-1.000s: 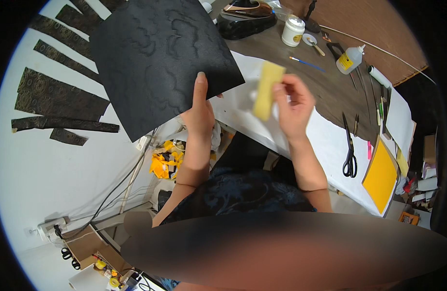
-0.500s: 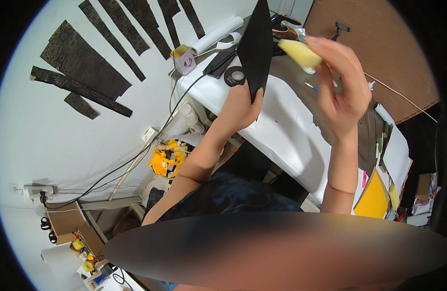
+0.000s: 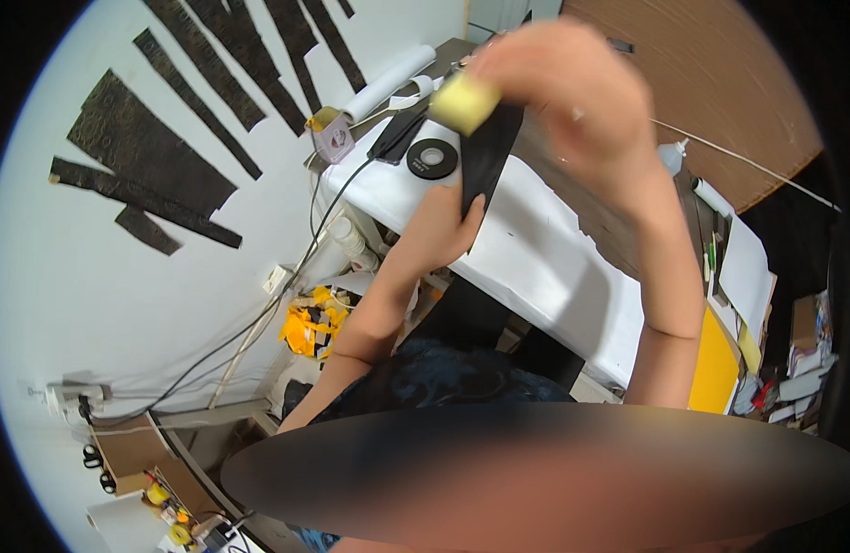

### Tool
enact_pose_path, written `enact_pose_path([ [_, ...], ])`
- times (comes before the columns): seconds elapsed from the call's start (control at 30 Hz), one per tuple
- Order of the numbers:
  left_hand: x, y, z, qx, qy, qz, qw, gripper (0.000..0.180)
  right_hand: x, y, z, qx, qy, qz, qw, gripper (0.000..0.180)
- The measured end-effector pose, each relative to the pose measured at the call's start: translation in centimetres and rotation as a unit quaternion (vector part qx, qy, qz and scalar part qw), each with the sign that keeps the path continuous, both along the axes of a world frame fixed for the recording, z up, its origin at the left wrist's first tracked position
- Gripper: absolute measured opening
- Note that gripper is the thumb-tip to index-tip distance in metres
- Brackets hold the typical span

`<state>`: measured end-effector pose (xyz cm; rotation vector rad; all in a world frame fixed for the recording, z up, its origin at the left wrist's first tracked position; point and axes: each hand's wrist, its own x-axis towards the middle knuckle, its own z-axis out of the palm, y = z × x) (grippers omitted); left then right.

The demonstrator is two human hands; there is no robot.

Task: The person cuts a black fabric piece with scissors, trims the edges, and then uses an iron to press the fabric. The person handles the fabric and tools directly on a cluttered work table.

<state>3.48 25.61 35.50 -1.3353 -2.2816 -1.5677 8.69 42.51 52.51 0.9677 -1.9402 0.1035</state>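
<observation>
My left hand point(image 3: 448, 226) grips the lower end of a flat, stiff black piece point(image 3: 489, 143), thumb on its near side. Its material cannot be told for certain. Between the fingers of my right hand point(image 3: 582, 97), blurred by motion, is a pale yellow sponge block point(image 3: 464, 105). The sponge overlaps the black piece's upper left edge; whether they touch cannot be told. Just left of the black piece, a black disc with a pale centre point(image 3: 433, 158) lies on the white-covered bench point(image 3: 545, 221).
A small pink-white box point(image 3: 333, 143) and a white roll point(image 3: 393, 81) sit at the bench's far left. Dark patterned pieces point(image 3: 148, 147) hang on the wall, with a black cable point(image 3: 301, 253) below. To the right are a squeeze bottle point(image 3: 672, 155) and a yellow sheet point(image 3: 715, 355).
My right hand has swung left and upward with the sponge, from beside the black piece to over its upper part. My left hand keeps its hold; the black piece sits slightly lower in view.
</observation>
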Motion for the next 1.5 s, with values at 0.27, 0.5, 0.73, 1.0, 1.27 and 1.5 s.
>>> enact_pose_path([
  [0.27,0.9,-5.7,-1.8,0.049,-0.394,-0.035,0.917,0.042,-4.1,14.8,-1.2,-0.462,-0.125,-0.149,0.865,0.017],
  [0.5,0.1,-6.9,-3.1,0.097,-0.383,-0.100,0.913,0.041,-3.8,14.9,-4.3,-0.456,-0.329,-0.108,0.820,0.016],
  [0.73,-0.2,-7.7,-3.1,0.103,-0.407,-0.104,0.902,0.041,-2.5,13.5,-3.2,-0.427,-0.339,-0.088,0.834,0.010],
  [1.0,-0.5,-7.6,-4.6,0.233,-0.405,-0.091,0.880,0.047,-1.8,16.1,-6.4,-0.547,-0.179,-0.114,0.810,0.019],
  [1.27,-0.6,-6.4,-5.4,0.347,-0.414,-0.079,0.838,0.052,2.1,12.3,-14.9,-0.710,-0.237,-0.106,0.655,0.019],
  [1.5,-0.4,-5.9,-5.7,0.347,-0.395,-0.032,0.850,0.052,1.4,11.1,-14.1,-0.694,-0.235,-0.134,0.667,0.015],
])
